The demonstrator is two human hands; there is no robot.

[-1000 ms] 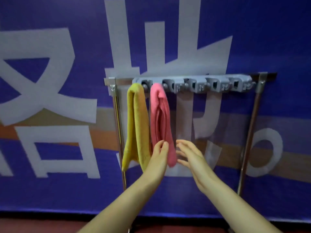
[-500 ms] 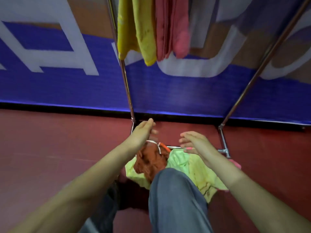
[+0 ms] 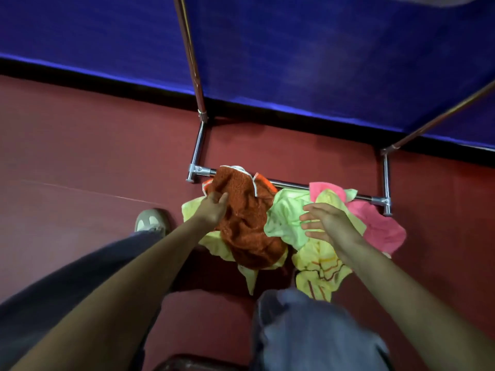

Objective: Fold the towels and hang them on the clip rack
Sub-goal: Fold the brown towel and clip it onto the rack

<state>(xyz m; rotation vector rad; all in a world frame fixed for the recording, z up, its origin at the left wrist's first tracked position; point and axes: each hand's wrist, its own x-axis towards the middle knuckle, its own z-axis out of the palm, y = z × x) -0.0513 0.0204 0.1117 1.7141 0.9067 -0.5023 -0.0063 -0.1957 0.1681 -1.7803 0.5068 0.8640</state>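
Both hands have dropped from the hung towels to the pile on the floor [image 3: 80,156], so a third towel comes next. Left hand [image 3: 214,210] rests open on the orange towel [image 3: 246,231]. Right hand [image 3: 329,223] is spread open at the green towel [image 3: 284,220]. The rack bar [image 3: 292,185] lies under the pile's far edge, and open room is toward the person.

Towel pile [image 3: 249,234] sits on the floor [image 3: 80,156] against the rack's base bar [image 3: 292,185], shoe [image 3: 151,220] to its left, left hand [image 3: 213,210] over its left part, right hand [image 3: 329,223] over its right.
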